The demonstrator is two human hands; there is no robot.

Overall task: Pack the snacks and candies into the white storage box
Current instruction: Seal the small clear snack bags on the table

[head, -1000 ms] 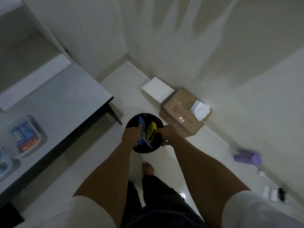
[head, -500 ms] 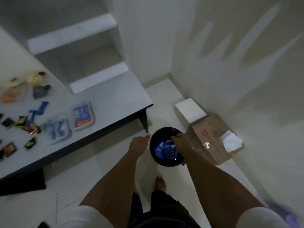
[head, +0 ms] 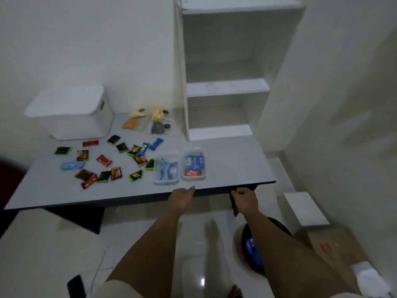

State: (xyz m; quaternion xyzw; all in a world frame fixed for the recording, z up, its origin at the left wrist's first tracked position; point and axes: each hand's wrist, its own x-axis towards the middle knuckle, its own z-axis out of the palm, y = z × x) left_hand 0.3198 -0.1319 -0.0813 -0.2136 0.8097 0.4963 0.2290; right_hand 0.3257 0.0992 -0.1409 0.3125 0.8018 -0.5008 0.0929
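A lidded white storage box (head: pixel 71 114) stands at the back left of the grey table (head: pixel 232 166). Several wrapped candies (head: pixel 104 160) lie scattered in front of it. Two clear trays sit near the front edge: one (head: pixel 166 170) with light blue packets, one (head: pixel 194 165) with blue and red packets. Clear bags of snacks (head: pixel 158 120) lie behind them. My left hand (head: pixel 181 197) hovers empty at the table's front edge below the trays, fingers loosely apart. My right hand (head: pixel 245 197) is curled shut just right of it, holding nothing I can see.
A white open shelf unit (head: pixel 225 87) stands at the table's back right. On the floor to the right are a black bin (head: pixel 251 246) with blue wrappers inside, a white box (head: pixel 300 208) and a cardboard box (head: pixel 337 252). A dark phone-like object (head: pixel 75 286) lies on the floor.
My view has swung up and left from the bin to the table. Both hands left the bin, where wrappers were dropped, and rose to the table's front edge.
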